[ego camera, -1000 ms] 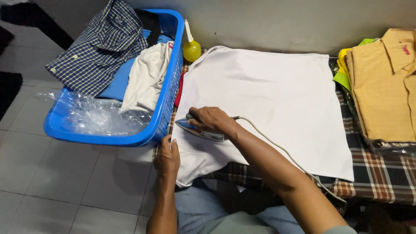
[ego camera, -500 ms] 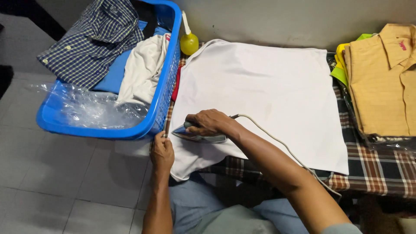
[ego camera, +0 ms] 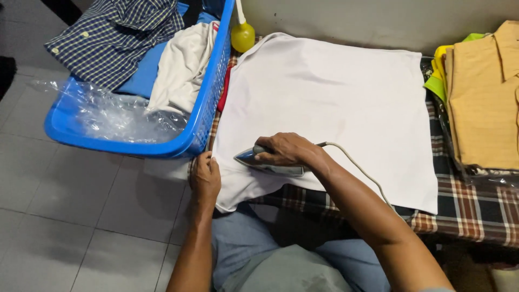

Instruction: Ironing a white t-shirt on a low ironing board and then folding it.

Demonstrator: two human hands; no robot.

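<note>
A white shirt (ego camera: 335, 103) lies spread flat over a plaid cloth (ego camera: 476, 208) on the table. My right hand (ego camera: 286, 152) grips the handle of a grey iron (ego camera: 265, 165) that rests on the shirt's near left part, its tip pointing left. A pale cord (ego camera: 362, 173) trails from the iron along my forearm. My left hand (ego camera: 205, 178) pinches the shirt's left edge just beside the iron's tip.
A blue laundry basket (ego camera: 135, 146) at the left holds a checked shirt (ego camera: 119, 38), a white garment (ego camera: 181, 67) and clear plastic (ego camera: 108, 116). A yellow bottle (ego camera: 243, 35) stands at the back. Folded tan and yellow shirts (ego camera: 481, 97) lie at the right. Grey floor tiles below.
The view has shifted a little. The iron and my right hand stay on the shirt's near left part; my left hand keeps hold of the shirt's edge.
</note>
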